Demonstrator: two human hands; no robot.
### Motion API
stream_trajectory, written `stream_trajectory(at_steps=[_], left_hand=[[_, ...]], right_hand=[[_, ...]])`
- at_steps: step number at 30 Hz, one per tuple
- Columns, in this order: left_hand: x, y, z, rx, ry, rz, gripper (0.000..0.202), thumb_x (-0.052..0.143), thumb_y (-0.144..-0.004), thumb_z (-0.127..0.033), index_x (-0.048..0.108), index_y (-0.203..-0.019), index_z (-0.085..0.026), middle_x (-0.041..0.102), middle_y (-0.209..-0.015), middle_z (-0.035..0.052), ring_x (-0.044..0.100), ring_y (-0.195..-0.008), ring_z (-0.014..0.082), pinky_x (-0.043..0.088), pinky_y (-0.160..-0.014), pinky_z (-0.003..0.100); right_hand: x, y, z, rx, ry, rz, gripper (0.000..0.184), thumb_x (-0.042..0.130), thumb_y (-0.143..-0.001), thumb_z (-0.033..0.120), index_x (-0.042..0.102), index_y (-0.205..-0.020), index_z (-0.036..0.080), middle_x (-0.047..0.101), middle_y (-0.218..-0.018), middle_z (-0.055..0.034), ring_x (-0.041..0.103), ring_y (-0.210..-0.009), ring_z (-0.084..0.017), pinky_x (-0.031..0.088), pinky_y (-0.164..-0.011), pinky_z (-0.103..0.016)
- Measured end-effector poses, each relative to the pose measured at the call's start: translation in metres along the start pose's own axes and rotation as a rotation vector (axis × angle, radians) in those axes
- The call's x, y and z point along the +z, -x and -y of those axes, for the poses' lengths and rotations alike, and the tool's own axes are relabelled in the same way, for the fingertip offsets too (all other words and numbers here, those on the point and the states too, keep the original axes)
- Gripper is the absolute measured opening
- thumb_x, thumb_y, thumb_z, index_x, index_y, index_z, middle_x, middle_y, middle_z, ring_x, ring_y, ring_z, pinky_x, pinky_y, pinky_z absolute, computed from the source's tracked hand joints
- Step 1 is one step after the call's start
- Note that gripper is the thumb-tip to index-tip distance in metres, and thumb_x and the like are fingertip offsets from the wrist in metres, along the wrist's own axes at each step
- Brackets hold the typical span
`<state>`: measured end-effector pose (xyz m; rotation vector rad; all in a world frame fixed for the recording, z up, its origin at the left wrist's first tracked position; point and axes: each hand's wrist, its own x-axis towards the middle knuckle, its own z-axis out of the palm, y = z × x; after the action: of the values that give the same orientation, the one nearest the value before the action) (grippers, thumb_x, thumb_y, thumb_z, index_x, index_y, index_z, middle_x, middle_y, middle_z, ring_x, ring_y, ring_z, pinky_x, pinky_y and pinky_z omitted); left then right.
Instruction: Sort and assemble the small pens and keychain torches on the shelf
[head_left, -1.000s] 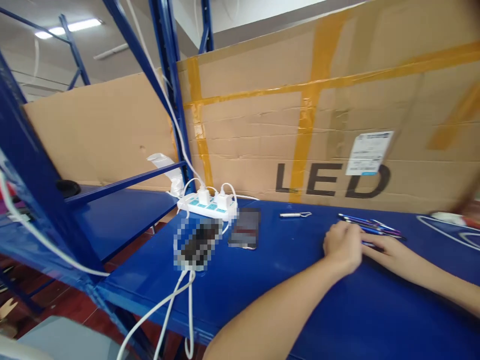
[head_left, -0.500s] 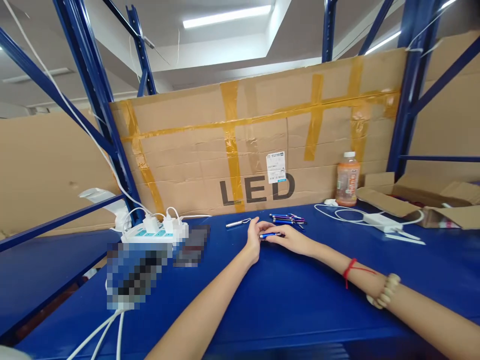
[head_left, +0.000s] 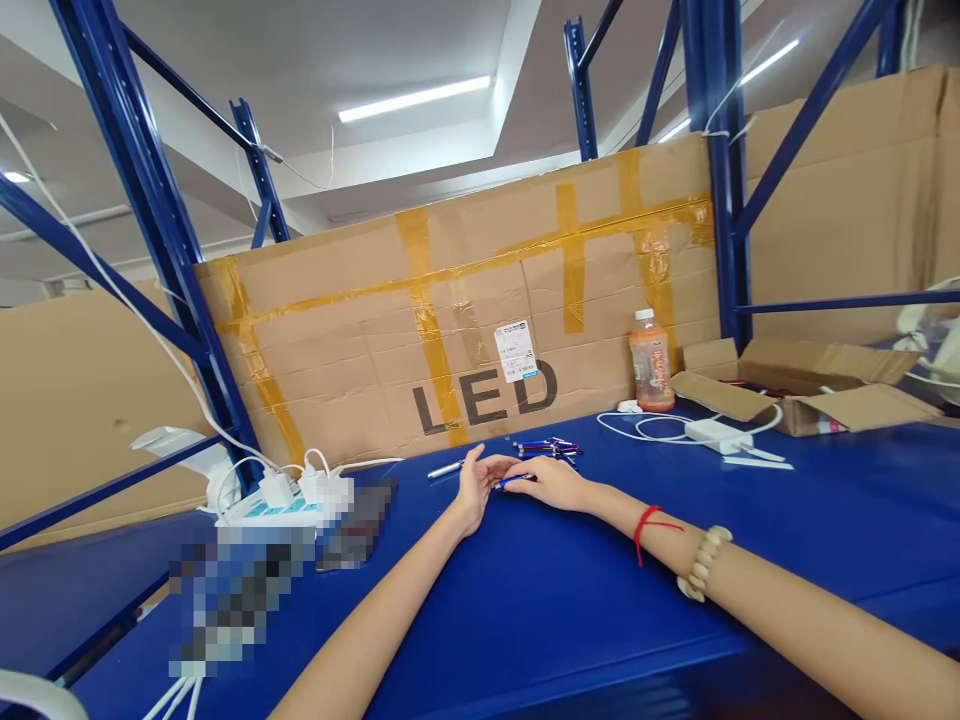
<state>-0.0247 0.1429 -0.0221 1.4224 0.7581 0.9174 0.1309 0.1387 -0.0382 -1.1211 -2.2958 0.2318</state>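
A blue pen with silver parts [head_left: 515,481] is pinched in the fingers of my right hand [head_left: 561,484], above the blue tabletop. Its far end points at the palm of my left hand [head_left: 472,492]. That hand is open and cupped, thumb raised, its fingers curving behind the pen toward my right hand; the fingertips are partly hidden. Just behind my hands lies a small pile of blue and purple pens [head_left: 547,448]. A silver pen [head_left: 445,469] lies left of them, one end covered by my left hand.
On the left stand a white power strip [head_left: 262,508] with plugs and a dark flat object [head_left: 360,525]. An orange drink bottle [head_left: 651,365], a white adapter with cable [head_left: 716,436] and an open cardboard box [head_left: 810,380] sit at right. A taped cardboard panel [head_left: 360,370] closes the back.
My view has turned to the right and tilted, so the whole scene sits further left. Both hands stay together, with the pen still in my right hand.
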Motion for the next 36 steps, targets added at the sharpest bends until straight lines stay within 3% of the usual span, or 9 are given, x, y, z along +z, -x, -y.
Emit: stream_trajectory(at_steps=[8, 13, 19, 26, 36], left_hand=[[-0.019, -0.006, 0.004, 0.005, -0.094, -0.168, 0.053, 0.024, -0.073, -0.047, 0.063, -0.082, -0.012, 0.062, -0.079, 0.0065, 0.052, -0.072, 0.0121, 0.035, -0.069, 0.021], [-0.023, -0.005, 0.007, 0.022, -0.178, -0.296, 0.050, 0.023, -0.074, -0.044, 0.062, -0.082, -0.014, 0.061, -0.080, 0.0053, 0.051, -0.071, 0.0101, 0.033, -0.069, 0.021], [-0.016, -0.004, 0.007, 0.019, -0.197, -0.281, 0.049, 0.022, -0.076, -0.041, 0.061, -0.081, -0.012, 0.062, -0.075, 0.0056, 0.054, -0.066, 0.0098, 0.034, -0.066, 0.021], [-0.016, -0.006, 0.013, 0.070, -0.213, -0.408, 0.033, 0.031, -0.075, -0.035, 0.058, -0.079, -0.016, 0.058, -0.071, 0.0018, 0.050, -0.068, 0.0090, 0.035, -0.066, 0.021], [-0.019, -0.007, 0.014, 0.071, -0.154, -0.476, 0.028, 0.033, -0.071, -0.034, 0.054, -0.079, -0.016, 0.054, -0.070, 0.0003, 0.048, -0.063, 0.0075, 0.035, -0.061, 0.020]], right_hand=[[-0.006, 0.001, -0.006, 0.073, 0.010, 0.011, 0.037, 0.038, -0.086, 0.043, 0.065, -0.097, 0.021, 0.064, -0.101, -0.0027, 0.058, -0.089, -0.020, 0.042, -0.074, -0.029], [-0.005, 0.002, -0.007, 0.041, -0.011, 0.027, 0.037, 0.037, -0.087, 0.042, 0.065, -0.099, 0.022, 0.063, -0.104, -0.0015, 0.056, -0.096, -0.021, 0.041, -0.081, -0.031], [-0.004, 0.002, -0.006, 0.032, -0.014, 0.023, 0.039, 0.038, -0.086, 0.045, 0.065, -0.099, 0.020, 0.063, -0.104, -0.0031, 0.057, -0.094, -0.021, 0.041, -0.079, -0.030], [-0.004, 0.002, -0.002, 0.051, -0.065, 0.037, 0.041, 0.042, -0.082, 0.054, 0.068, -0.086, 0.022, 0.066, -0.086, 0.0001, 0.058, -0.077, -0.016, 0.040, -0.071, -0.026], [-0.003, -0.001, -0.010, 0.071, -0.141, 0.049, 0.039, 0.042, -0.083, 0.048, 0.067, -0.097, 0.021, 0.064, -0.099, -0.0010, 0.058, -0.088, -0.019, 0.042, -0.076, -0.028]])
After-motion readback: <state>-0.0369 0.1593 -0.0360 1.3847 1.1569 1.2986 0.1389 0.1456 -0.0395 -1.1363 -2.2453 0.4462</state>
